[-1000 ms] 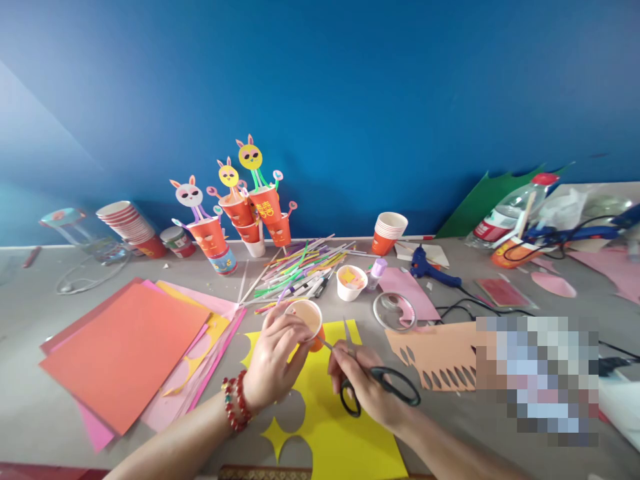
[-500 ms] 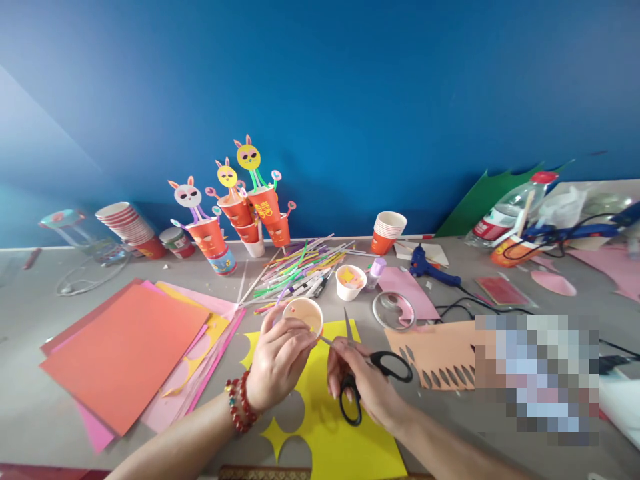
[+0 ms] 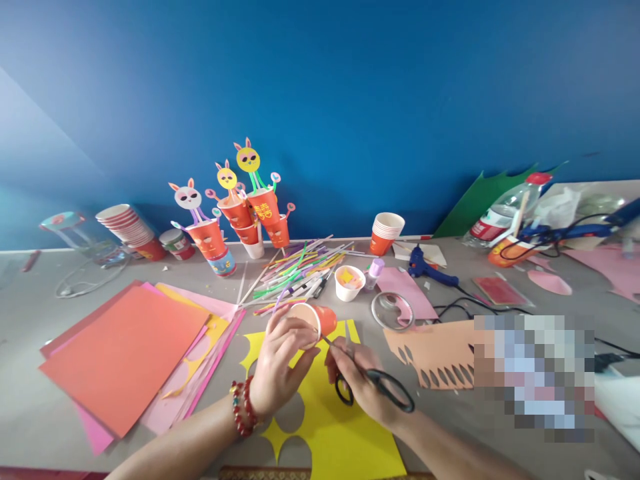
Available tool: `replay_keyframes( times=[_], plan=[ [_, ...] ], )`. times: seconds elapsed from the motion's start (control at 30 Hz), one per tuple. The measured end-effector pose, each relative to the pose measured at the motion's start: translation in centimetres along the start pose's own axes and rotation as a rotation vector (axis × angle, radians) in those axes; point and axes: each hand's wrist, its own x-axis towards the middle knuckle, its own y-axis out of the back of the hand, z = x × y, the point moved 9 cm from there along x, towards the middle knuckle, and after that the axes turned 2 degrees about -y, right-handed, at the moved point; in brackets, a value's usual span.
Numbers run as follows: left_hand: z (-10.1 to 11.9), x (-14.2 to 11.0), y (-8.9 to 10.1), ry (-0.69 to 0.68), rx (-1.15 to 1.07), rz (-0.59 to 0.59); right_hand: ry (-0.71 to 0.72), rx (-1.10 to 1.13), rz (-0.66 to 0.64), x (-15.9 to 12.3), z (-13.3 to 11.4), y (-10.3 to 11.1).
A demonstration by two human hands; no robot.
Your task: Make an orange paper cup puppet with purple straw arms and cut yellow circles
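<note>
Gripping an orange paper cup [image 3: 328, 320] by its rim, the left hand [image 3: 280, 360] holds it tilted above a yellow sheet [image 3: 345, 433], fingers pinching the wall, mouth turned leftward. Right hand [image 3: 357, 380] curled around black-handled scissors [image 3: 374, 375], blades parted, one just at the cup's rim (whether it has bitten in, cannot tell; no slit shows). Progress, by my reading: early for this cup, which shows none of the face or side pieces borne by the rabbit-faced figures [image 3: 227, 178] in cups near the blue wall [image 3: 350, 100]; those look finished. Round gaps in the sheet suggest shapes already cut out. Coloured sticks [image 3: 303, 268] and a stack of cups [image 3: 384, 240] sit farther back on the counter [image 3: 30, 373], apparently unused.
</note>
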Motion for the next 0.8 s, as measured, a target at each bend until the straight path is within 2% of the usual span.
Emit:
replay_keyframes(
  times=[0.17, 0.3, 0.4, 0.5, 0.63, 0.73, 0.8],
  plan=[
    [-1.2, 0.2, 0.1, 0.126, -0.042, -0.034, 0.275, -0.357, 0.057, 0.0, -2.2, 0.4],
    [-1.1, 0.4, 0.0, 0.147, 0.018, -0.068, 0.331, -0.453, 0.06, 0.2, -2.3, 0.3],
    [-0.4, 0.6, 0.2, 0.082, 0.074, -0.048, 0.283, -0.414, 0.021, 0.2, -2.1, 0.1],
    [-0.1, 0.6, 0.3, 0.04, 0.103, -0.038, 0.192, -0.268, 0.016, 0.2, -1.6, 0.2],
    [-0.2, 0.3, 0.2, 0.032, 0.101, -0.024, -0.018, 0.001, 0.007, -0.1, -0.1, -0.1],
    [0.1, 0.0, 0.0, -0.004, 0.089, 0.008, -0.199, 0.245, -0.044, -0.4, 1.4, -1.1],
    [0.2, -0.2, -0.1, -0.017, 0.058, 0.035, -0.25, 0.339, -0.057, -0.6, 1.8, -1.5]
  ],
)
